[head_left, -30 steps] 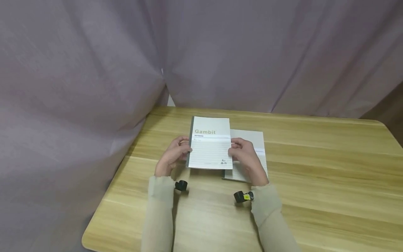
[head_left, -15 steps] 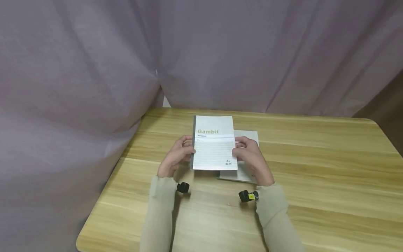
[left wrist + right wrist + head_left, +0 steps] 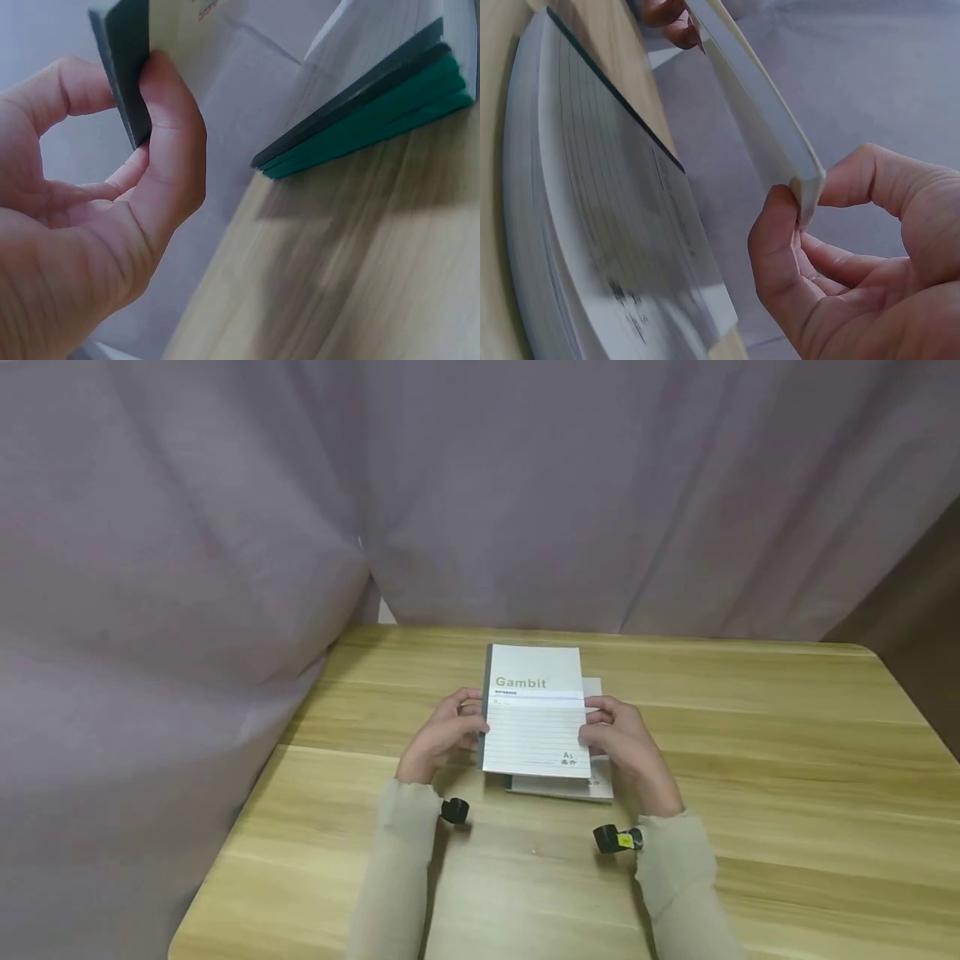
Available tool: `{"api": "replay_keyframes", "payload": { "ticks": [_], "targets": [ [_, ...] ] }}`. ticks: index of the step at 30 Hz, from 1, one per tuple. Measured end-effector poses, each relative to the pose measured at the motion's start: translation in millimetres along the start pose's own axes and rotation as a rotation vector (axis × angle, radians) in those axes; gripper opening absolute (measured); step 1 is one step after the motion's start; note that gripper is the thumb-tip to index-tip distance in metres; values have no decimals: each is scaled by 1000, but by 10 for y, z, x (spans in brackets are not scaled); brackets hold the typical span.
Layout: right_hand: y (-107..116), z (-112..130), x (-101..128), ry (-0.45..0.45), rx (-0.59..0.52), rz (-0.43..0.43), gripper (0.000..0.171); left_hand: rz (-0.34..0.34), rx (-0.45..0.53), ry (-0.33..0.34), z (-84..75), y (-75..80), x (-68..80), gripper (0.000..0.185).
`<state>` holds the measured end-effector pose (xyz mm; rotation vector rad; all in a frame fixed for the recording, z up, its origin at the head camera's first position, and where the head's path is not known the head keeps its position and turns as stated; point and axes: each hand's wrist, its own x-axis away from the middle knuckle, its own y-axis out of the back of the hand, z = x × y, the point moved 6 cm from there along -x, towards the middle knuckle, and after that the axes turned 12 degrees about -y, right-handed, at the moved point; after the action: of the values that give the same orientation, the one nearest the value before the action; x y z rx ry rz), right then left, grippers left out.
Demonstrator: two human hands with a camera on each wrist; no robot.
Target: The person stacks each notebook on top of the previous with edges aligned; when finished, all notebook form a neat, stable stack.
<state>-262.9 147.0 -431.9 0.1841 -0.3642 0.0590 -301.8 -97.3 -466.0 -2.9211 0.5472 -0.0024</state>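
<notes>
1. The wooden table [image 3: 750, 793] in front of me has a light, streaky grain and rounded corners. A seam runs from left to right across its boards.
2. A stack of notebooks [image 3: 558, 787] lies flat at the middle of the table. In my left wrist view its spines [image 3: 360, 135] show dark grey over green, resting on the wood [image 3: 360, 285].
3. A greyish-purple curtain [image 3: 225, 527] hangs in folds behind the far edge and sweeps down along the left side of the table.
4. A thin white gap [image 3: 384, 610] shows where the curtain folds meet, at the far left corner.
5. A brown surface [image 3: 922, 610] stands at the far right, beyond the curtain.
6. A tiny speck [image 3: 533, 852] sits on the near part of the table.
</notes>
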Motion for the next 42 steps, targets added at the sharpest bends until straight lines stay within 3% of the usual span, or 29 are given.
{"api": "replay_keyframes", "payload": {
  "ticks": [18, 27, 42],
  "targets": [
    [79, -59, 47, 16, 20, -9, 66, 20, -31, 39, 84, -73, -4, 54],
    [83, -223, -27, -34, 29, -12, 67, 0, -123, 43, 161, -107, 4, 49],
    [93, -401, -73, -89, 177, -18, 61, -7, -365, 73, 206, -140, 15, 41]
  ]
}}
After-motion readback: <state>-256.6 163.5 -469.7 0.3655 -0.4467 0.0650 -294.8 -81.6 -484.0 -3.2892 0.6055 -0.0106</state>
